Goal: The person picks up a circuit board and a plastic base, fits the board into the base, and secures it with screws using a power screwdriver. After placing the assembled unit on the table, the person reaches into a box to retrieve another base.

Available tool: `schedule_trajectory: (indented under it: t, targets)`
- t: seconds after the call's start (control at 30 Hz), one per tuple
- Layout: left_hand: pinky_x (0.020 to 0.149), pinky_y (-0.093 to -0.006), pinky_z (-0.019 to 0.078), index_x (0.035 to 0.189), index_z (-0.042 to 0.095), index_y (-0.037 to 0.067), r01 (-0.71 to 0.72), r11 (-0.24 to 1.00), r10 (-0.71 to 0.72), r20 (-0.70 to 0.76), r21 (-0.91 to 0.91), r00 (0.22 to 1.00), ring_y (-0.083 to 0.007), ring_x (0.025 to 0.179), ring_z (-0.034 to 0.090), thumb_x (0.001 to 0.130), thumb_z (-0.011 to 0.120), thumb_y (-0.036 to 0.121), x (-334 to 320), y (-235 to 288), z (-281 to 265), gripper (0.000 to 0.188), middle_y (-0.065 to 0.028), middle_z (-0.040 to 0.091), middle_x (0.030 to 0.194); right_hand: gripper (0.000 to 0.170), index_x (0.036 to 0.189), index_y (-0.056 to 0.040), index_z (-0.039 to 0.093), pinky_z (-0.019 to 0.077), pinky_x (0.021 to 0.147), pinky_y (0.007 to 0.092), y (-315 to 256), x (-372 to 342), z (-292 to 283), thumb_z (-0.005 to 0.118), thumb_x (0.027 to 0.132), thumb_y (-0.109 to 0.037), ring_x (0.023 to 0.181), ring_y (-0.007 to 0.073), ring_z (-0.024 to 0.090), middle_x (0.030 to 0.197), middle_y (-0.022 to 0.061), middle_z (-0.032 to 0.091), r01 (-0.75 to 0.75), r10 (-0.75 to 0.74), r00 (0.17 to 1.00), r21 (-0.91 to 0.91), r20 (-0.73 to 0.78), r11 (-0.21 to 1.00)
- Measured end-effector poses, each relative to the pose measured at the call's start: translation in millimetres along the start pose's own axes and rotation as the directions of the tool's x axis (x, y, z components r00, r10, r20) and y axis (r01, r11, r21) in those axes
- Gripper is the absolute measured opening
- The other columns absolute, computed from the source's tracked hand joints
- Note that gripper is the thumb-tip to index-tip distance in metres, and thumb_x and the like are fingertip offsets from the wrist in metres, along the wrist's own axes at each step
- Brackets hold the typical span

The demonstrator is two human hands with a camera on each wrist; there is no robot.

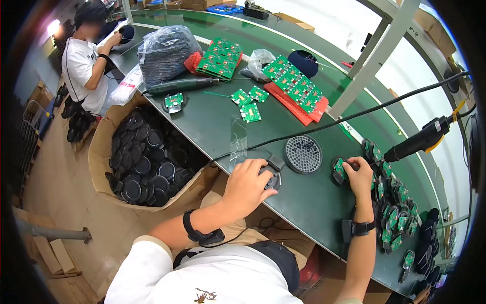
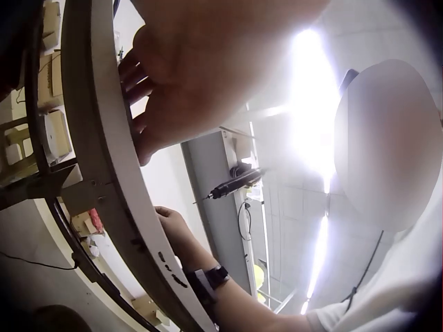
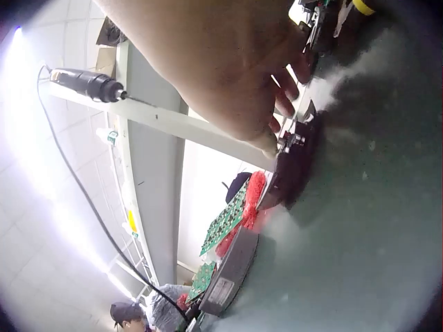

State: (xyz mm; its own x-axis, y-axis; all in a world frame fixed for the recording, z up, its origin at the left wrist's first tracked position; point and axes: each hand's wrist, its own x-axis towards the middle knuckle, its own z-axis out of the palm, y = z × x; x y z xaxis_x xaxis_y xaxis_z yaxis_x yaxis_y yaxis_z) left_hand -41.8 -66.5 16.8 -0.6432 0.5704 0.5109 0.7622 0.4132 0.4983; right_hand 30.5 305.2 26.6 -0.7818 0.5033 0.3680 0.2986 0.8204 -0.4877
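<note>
My left hand (image 1: 245,188) grips a round black plastic housing (image 1: 274,181) at the bench's front edge, its fingers and thumb curled round the rim. Much of that housing is hidden under the palm. Farther right, my right hand (image 1: 360,176) pinches a round black housing with a green circuit board (image 1: 338,171) in it. In the right wrist view, the fingertips are at the upper edge of this dark housing (image 3: 294,166), which is low over the bench. Between the hands lies a round black perforated grille (image 1: 303,154), beside a small dark block (image 1: 276,161).
An electric screwdriver (image 1: 417,140) hangs at the right, its black cable crossing the bench. Many board-fitted housings (image 1: 400,218) pile up there. A carton (image 1: 101,187) of black housings stands at left. Circuit board panels (image 1: 296,83) and loose boards (image 1: 250,112) lie behind.
</note>
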Motion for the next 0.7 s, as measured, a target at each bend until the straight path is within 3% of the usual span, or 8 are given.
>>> schedule_trajectory:
  t: [0.03, 0.1, 0.17, 0.2, 0.3, 0.4, 0.47, 0.7]
  targets:
    - [0.094, -0.0446, 0.0483, 0.107, 0.069, 0.008, -0.019, 1.000, 0.018, 0.018, 0.009, 1.000, -0.0342, 0.112, 0.059, 0.073, 0.088, 0.022, -1, -1, -1, 0.042, -0.0117, 0.063, 0.120, 0.019, 0.092, -0.0034, 0.072, 0.0540, 0.075, 0.0367, -4, -4, -1, 0.083, 0.082, -0.016, 0.080, 0.0224, 0.068, 0.089, 0.0093, 0.073, 0.001, -0.001, 1.000, -0.002, 0.003, 1.000]
    - [0.095, -0.0447, 0.0481, 0.106, 0.069, 0.009, -0.034, 0.999, 0.034, 0.034, 0.017, 0.999, -0.0334, 0.113, 0.059, 0.072, 0.088, 0.022, -2, -3, -6, 0.041, -0.0109, 0.063, 0.121, 0.015, 0.095, -0.0027, 0.069, 0.0539, 0.075, 0.0383, -30, -16, -8, 0.078, 0.085, -0.008, 0.082, 0.0274, 0.067, 0.099, 0.0121, 0.072, 0.338, -0.411, 0.881, -0.297, -0.234, 0.893]
    - [0.095, -0.0441, 0.0455, 0.105, 0.068, 0.009, -0.099, 0.989, 0.111, 0.113, -0.109, 0.987, -0.0309, 0.114, 0.060, 0.074, 0.085, 0.014, -4, -5, -11, 0.035, -0.0095, 0.064, 0.119, 0.019, 0.097, -0.0019, 0.068, 0.0540, 0.081, 0.0419, -74, -43, -13, 0.074, 0.081, 0.004, 0.093, 0.0332, 0.067, 0.103, 0.0149, 0.071, 0.219, -0.213, 0.975, 0.132, -0.062, 0.967]
    - [0.095, -0.0441, 0.0455, 0.105, 0.068, 0.009, -0.095, 0.989, 0.108, 0.118, -0.111, 0.987, -0.0309, 0.114, 0.060, 0.074, 0.085, 0.014, -4, -6, -7, 0.035, -0.0095, 0.064, 0.119, 0.027, 0.104, -0.0032, 0.069, 0.0544, 0.090, 0.0427, -93, -57, -15, 0.073, 0.079, 0.007, 0.103, 0.0345, 0.067, 0.110, 0.0155, 0.071, 0.302, -0.323, 0.944, 0.219, 0.069, 0.928]
    - [0.095, -0.0454, 0.0489, 0.103, 0.067, 0.008, -0.178, 0.853, 0.318, 0.218, -0.491, 0.922, -0.0358, 0.111, 0.064, 0.077, 0.077, 0.001, 2, -8, 10, 0.029, -0.0127, 0.066, 0.108, 0.045, 0.114, -0.0061, 0.069, 0.0547, 0.097, 0.0434, -142, -80, -16, 0.073, 0.071, 0.008, 0.112, 0.0354, 0.066, 0.124, 0.0111, 0.069, 0.598, -0.645, 0.732, 0.248, 0.219, 0.762]
    - [0.092, -0.0456, 0.0517, 0.101, 0.066, 0.005, -0.361, 0.844, 0.404, 0.028, -0.396, 0.914, -0.0366, 0.113, 0.063, 0.077, 0.074, -0.001, 16, -12, 20, 0.026, -0.0125, 0.066, 0.107, 0.043, 0.112, -0.0061, 0.070, 0.0557, 0.091, 0.0419, -133, -91, -14, 0.077, 0.071, 0.004, 0.107, 0.0330, 0.067, 0.117, 0.0088, 0.070, 0.613, -0.667, 0.682, 0.262, 0.301, 0.745]
    - [0.090, -0.0437, 0.0545, 0.102, 0.068, 0.004, -0.341, 0.869, 0.361, -0.010, -0.358, 0.932, -0.0334, 0.109, 0.066, 0.079, 0.075, -0.001, 21, -16, 12, 0.025, -0.0120, 0.068, 0.107, 0.041, 0.110, -0.0060, 0.071, 0.0561, 0.087, 0.0410, -125, -101, -17, 0.080, 0.071, 0.001, 0.104, 0.0316, 0.067, 0.112, 0.0077, 0.070, 0.586, -0.635, 0.688, 0.248, 0.352, 0.771]
    - [0.087, -0.0464, 0.0536, 0.105, 0.067, 0.002, 0.155, 0.981, -0.130, -0.197, 0.115, 0.972, -0.0351, 0.106, 0.065, 0.081, 0.081, 0.009, 98, -85, -13, 0.028, -0.0179, 0.064, 0.111, 0.041, 0.108, -0.0057, 0.073, 0.0560, 0.072, 0.0381, -117, -140, -27, 0.088, 0.072, -0.014, 0.085, 0.0292, 0.068, 0.098, 0.0076, 0.068, 0.418, -0.446, 0.825, 0.156, 0.348, 0.895]
